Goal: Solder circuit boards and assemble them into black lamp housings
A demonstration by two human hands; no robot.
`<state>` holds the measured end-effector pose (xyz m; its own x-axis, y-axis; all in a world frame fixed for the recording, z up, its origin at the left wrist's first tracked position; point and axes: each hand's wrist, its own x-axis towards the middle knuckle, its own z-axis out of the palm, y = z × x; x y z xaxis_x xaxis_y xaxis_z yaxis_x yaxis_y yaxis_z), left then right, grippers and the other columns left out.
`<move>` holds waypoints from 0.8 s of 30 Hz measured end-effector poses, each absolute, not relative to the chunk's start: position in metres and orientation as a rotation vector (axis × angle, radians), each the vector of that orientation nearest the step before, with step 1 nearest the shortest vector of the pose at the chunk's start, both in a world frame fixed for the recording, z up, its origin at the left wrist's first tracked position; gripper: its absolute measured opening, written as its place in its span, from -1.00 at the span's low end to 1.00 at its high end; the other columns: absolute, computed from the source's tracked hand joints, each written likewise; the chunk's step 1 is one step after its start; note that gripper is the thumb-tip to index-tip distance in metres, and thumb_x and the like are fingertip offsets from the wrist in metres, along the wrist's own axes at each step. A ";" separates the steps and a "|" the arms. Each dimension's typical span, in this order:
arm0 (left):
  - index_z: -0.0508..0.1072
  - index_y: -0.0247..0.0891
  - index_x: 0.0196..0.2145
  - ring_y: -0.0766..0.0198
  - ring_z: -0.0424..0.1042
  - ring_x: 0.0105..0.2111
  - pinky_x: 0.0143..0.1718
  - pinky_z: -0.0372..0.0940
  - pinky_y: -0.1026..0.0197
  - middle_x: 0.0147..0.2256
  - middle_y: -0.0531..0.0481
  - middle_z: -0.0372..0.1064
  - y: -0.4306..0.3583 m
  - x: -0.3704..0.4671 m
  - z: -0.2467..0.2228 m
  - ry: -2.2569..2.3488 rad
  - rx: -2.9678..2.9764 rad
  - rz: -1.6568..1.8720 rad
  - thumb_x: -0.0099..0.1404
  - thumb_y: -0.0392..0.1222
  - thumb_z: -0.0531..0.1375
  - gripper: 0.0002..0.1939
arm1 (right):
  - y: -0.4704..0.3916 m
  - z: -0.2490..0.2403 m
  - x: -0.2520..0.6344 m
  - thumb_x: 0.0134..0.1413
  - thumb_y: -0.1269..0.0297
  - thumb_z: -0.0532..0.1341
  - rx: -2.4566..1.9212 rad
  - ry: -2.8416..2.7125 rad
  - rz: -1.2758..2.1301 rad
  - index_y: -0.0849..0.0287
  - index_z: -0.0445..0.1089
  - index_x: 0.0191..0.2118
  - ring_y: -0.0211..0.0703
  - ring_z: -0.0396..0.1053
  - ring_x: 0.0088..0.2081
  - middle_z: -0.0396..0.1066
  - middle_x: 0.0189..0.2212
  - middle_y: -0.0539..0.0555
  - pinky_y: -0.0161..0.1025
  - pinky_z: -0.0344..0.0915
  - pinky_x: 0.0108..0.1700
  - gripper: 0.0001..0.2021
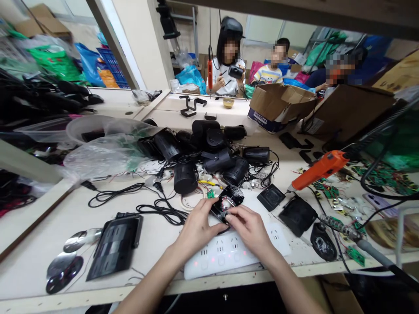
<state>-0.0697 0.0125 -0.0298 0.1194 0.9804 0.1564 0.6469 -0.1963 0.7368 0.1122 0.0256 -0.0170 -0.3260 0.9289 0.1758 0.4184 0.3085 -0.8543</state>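
In front of me, an opened black device housing (236, 195) with a shiny round part and wires inside is held over the near bench. My left hand (200, 223) grips its left side between thumb and fingers. The fingertips of my right hand (249, 225) are pinched together at its near end; whatever small part is between them is hidden. Below both hands lies a white power strip (218, 261) with red lights on. Just to the right are a flat black square cover (271, 197) and an empty-looking black shell (297, 214).
Black cylindrical housings (216, 160) are heaped beyond my hands. An orange electric screwdriver (319, 170) hangs at the right, near a soldering iron (340, 227) and green circuit boards (327, 187). Left are a black cable (119, 195) and a black casing (114, 246). Across the bench people sit beside a cardboard box (278, 104).
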 end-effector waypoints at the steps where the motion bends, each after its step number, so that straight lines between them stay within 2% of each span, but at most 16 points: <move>1: 0.29 -0.20 0.09 0.02 0.43 -0.02 0.04 0.33 -0.07 -0.02 -0.15 0.38 0.012 -0.071 -0.031 1.557 1.902 0.879 0.11 -0.24 0.34 -0.41 | 0.026 -0.018 0.109 0.23 0.33 0.18 -1.195 -1.957 0.824 0.15 0.49 -0.23 -0.19 0.46 -0.32 0.49 -0.35 0.04 -0.31 0.36 -0.28 -0.87; 5: 0.31 -0.24 0.08 0.05 0.41 -0.01 0.03 0.34 -0.03 -0.04 -0.15 0.37 0.010 -0.070 -0.035 1.535 1.895 0.902 0.13 -0.36 0.25 -0.46 | 0.029 -0.021 0.099 0.23 0.36 0.19 -1.211 -2.137 0.505 0.15 0.50 -0.21 -0.09 0.40 -0.28 0.50 -0.35 0.07 -0.20 0.32 -0.20 -0.88; 11: 0.34 -0.24 0.06 0.07 0.41 -0.08 -0.07 0.38 0.01 -0.08 -0.15 0.38 0.010 -0.069 -0.037 1.514 1.861 0.931 0.18 -0.36 0.21 -0.54 | 0.030 -0.025 0.089 0.16 0.43 0.24 -1.283 -2.161 0.428 0.17 0.44 -0.30 -0.08 0.33 -0.37 0.49 -0.42 0.03 -0.19 0.27 -0.29 -0.95; 15: 0.33 -0.23 0.07 0.15 0.41 -0.20 -0.13 0.39 0.04 -0.08 -0.13 0.36 0.010 -0.071 -0.038 1.491 1.831 0.944 0.19 -0.38 0.16 -0.53 | 0.023 -0.031 0.083 0.23 0.41 0.16 -1.304 -2.166 0.351 0.18 0.42 -0.37 -0.06 0.31 -0.37 0.42 -0.44 0.08 -0.17 0.27 -0.30 -0.85; 19: 0.32 -0.24 0.07 0.18 0.40 -0.26 -0.15 0.39 0.05 -0.10 -0.11 0.35 0.010 -0.072 -0.038 1.507 1.835 0.925 0.19 -0.38 0.15 -0.53 | 0.017 -0.031 0.080 0.29 0.40 0.06 -1.276 -2.129 0.301 0.25 0.48 -0.26 -0.08 0.34 -0.31 0.34 -0.30 0.19 -0.20 0.35 -0.29 -0.76; 24: 0.31 -0.22 0.07 0.12 0.40 -0.14 -0.08 0.38 0.02 -0.08 -0.13 0.34 0.010 -0.073 -0.034 1.503 1.879 0.898 0.21 -0.37 0.12 -0.55 | 0.014 -0.027 0.084 0.27 0.43 0.05 -1.210 -2.224 0.236 0.29 0.48 -0.12 -0.04 0.34 -0.30 0.32 -0.35 0.17 -0.12 0.39 -0.25 -0.74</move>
